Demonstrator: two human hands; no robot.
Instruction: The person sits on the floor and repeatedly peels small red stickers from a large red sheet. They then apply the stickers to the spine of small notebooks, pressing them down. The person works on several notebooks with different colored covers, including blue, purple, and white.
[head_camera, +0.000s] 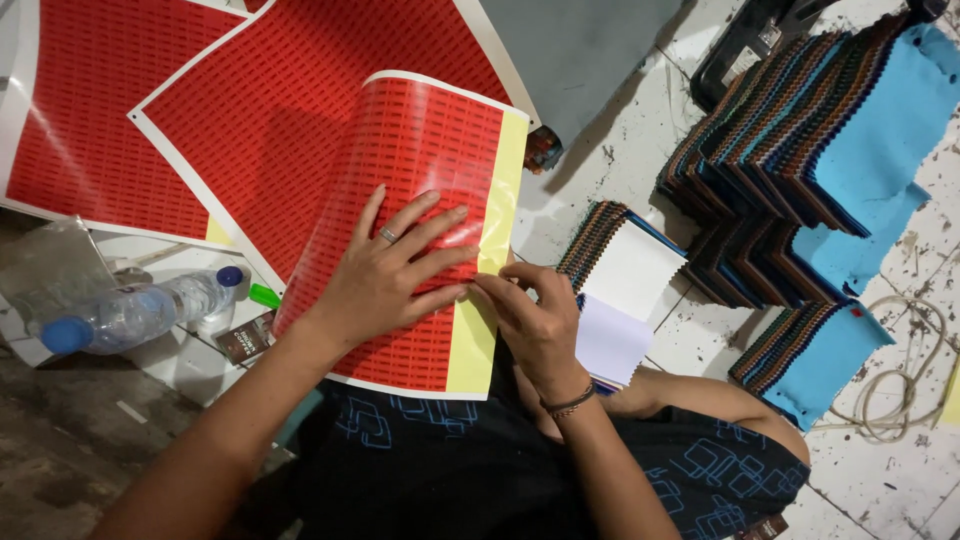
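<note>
Two hands on one red sticker sheet (420, 200), which rests across my lap with its top edge curling up. My left hand (385, 270) lies flat and spread on the red print, pinning it down, grasping nothing. My right hand (535, 320) sits at the sheet's yellow margin strip (490, 250), fingertips pinched together at the edge of the red; whether a sticker is actually lifted between them I cannot tell.

Judging progress: the sheet looks nearly full, so little has been peeled. Just right of my hand a fabric swatch book (620, 290) shows a blank white card. Beyond it, many swatch stacks with blue fabric (830, 130) spread over the tiled floor. More red sheets (250, 100) lie ahead. A plastic bottle (130, 315) lies to the left.
</note>
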